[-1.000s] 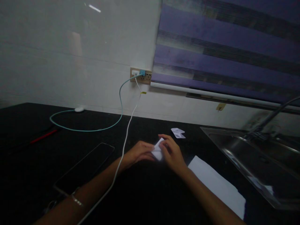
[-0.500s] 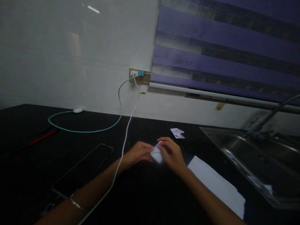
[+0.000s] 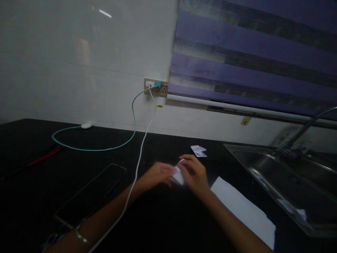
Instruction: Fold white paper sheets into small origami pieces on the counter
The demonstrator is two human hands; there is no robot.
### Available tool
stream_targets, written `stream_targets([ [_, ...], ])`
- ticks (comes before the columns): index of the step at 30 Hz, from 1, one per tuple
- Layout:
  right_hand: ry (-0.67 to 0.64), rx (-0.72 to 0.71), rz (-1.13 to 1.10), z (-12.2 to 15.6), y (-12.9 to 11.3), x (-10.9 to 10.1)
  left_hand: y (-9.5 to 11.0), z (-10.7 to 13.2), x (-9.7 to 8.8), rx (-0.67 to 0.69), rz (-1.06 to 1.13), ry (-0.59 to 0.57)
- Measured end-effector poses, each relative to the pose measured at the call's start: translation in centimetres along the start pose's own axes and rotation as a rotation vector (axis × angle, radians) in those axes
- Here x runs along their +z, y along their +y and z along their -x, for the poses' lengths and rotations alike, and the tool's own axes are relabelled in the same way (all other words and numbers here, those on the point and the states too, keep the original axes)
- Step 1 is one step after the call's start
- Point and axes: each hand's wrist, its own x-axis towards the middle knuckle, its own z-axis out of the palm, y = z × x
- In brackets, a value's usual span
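Between my hands is a small piece of folded white paper [image 3: 179, 177], held just above the black countertop. My left hand [image 3: 160, 173] pinches its left edge, thumb on top and the other fingers partly hidden beneath. My right hand [image 3: 194, 172] grips the upper right side with thumb and curled fingers. Farther back on the counter lies another folded white paper piece [image 3: 198, 151]. Beside my right forearm rests a stack of white paper sheets [image 3: 243, 207], partly covered by that arm.
A steel sink [image 3: 263, 175] with a faucet [image 3: 302, 133] is at the right. On the left lie a phone [image 3: 92, 195], a red strip [image 3: 44, 157] and a teal cable [image 3: 105, 150]. A white cable [image 3: 139, 154] runs from the wall socket [image 3: 163, 88] across my left forearm.
Both hands and the folded paper have shifted slightly right. My left fingers have closed in nearer the paper, covering more of its left side.
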Motion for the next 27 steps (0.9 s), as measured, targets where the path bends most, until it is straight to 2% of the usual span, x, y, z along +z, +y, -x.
stream_targets([
  [5, 0.019, 0.022, -0.002, -0.1, -0.3, -0.1, 0.6, 0.2, 0.3, 0.087, -0.219, 0.045],
  [9, 0.027, 0.091, -0.012, -0.1, -0.2, 0.0, 1.0, 0.3, 0.6, 0.088, -0.361, 0.101],
  [16, 0.037, 0.132, -0.035, 0.0, -0.1, 0.4, 0.9, 0.5, 0.9, 0.059, -0.464, 0.162],
  [24, 0.024, 0.187, -0.058, 0.1, 0.0, 0.7, 0.8, 0.3, 0.8, 0.163, -0.495, 0.215],
  [27, 0.062, 0.274, -0.165, 0.2, 0.4, 1.2, 1.0, 0.2, 0.9, 0.169, -0.522, 0.258],
])
